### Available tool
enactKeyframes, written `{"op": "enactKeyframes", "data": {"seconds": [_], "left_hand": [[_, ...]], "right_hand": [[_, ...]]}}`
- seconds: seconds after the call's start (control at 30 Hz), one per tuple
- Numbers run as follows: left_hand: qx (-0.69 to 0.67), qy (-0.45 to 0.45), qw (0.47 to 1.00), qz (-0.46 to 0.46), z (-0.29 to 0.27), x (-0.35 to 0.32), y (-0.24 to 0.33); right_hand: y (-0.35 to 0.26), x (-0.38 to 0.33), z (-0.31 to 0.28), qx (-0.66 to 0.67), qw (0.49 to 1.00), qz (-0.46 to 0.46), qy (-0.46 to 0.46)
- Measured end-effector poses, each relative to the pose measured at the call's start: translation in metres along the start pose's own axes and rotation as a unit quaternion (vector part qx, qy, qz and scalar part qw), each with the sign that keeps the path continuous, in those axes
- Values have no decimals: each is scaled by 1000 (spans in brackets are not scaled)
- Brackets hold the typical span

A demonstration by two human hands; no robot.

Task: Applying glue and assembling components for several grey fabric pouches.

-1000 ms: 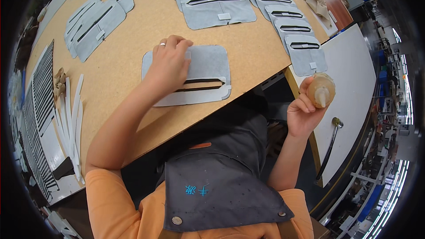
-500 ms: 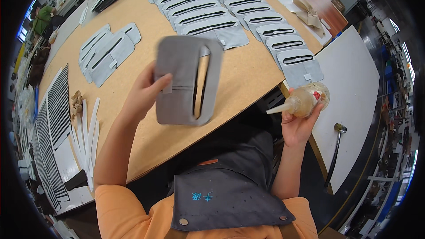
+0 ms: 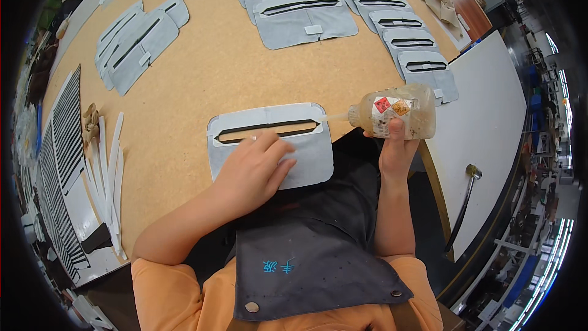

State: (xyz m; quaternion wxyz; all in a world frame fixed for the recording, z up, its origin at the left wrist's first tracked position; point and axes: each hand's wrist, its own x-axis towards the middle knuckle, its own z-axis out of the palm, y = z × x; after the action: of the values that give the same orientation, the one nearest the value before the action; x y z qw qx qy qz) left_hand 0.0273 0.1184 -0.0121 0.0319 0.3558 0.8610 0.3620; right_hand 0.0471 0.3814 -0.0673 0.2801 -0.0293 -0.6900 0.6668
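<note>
A pale grey flat panel (image 3: 309, 162) with rounded corners lies on the near edge of the tan worktable (image 3: 184, 61). Its long slot has black edging and runs left to right. My left hand (image 3: 257, 168) rests over the panel just below the slot, fingers loosely bent and apart, gripping nothing. In my right hand (image 3: 397, 153) is a cloudy plastic squeeze bottle (image 3: 419, 110), tipped on its side. The thin nozzle points left and its tip is by the slot's right end; whether it touches cannot be made out.
Overlapping rows of similar panels (image 3: 300, 9) cover the far side of the table. A smaller group (image 3: 138, 46) lies at the left, near white strips (image 3: 110, 178) and a sheet of black strips (image 3: 58, 141). A hammer (image 3: 465, 202) lies on the white side table (image 3: 490, 104).
The panel, held up in my left hand before, now lies on the table with its pale side up. My left hand has released it. The bottle has moved so its nozzle is at the slot.
</note>
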Motion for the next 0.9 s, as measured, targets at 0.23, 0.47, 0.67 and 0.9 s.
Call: {"op": "enactKeyframes", "data": {"seconds": [0.23,0.47,0.67,0.9], "left_hand": [[37,22,999,-15,38,19,-25],[24,52,998,-9,42,19,-26],[20,52,998,-13,43,18,-27],[15,54,998,-12,43,18,-27]], "right_hand": [[-18,-7,5,-56,995,-41,-72],[-10,-10,5,-20,993,-76,-91],[-12,-13,5,3,991,-69,-113],[-11,-14,8,28,990,-51,-125]]}}
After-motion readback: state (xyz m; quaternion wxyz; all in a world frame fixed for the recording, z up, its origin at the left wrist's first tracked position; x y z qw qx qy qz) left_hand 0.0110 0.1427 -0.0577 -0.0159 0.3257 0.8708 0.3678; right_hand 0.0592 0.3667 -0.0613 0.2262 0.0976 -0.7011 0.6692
